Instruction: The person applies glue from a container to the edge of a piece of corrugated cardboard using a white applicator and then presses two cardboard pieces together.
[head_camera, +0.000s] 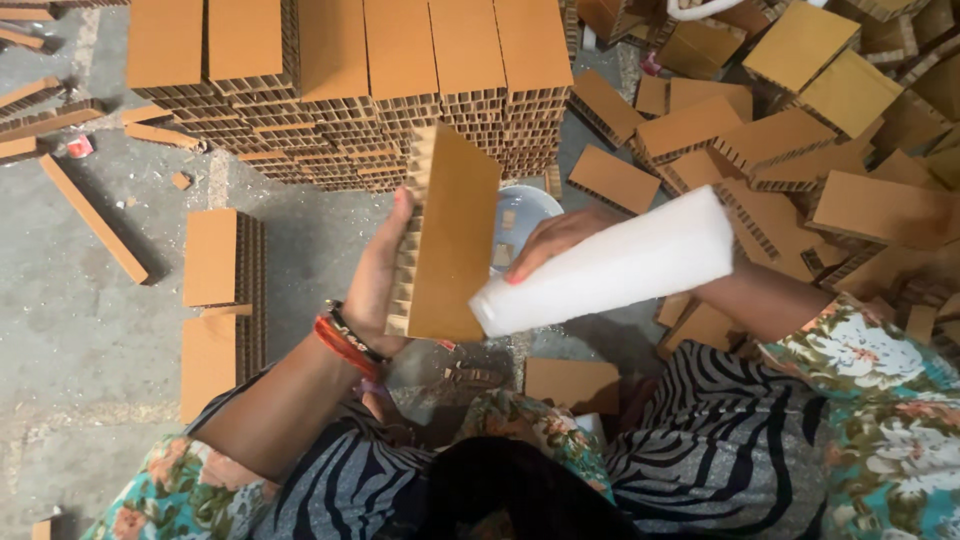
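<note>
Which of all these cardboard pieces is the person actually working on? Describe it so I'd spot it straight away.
Start at the big neat stack of honeycomb cardboard blocks at the top of the view. Just below it, the left hand holds one cardboard block upright, with the right hand pressing a white cone-shaped bottle against its face. It is the only piece lifted off the floor; all the others lie stacked or scattered.
</note>
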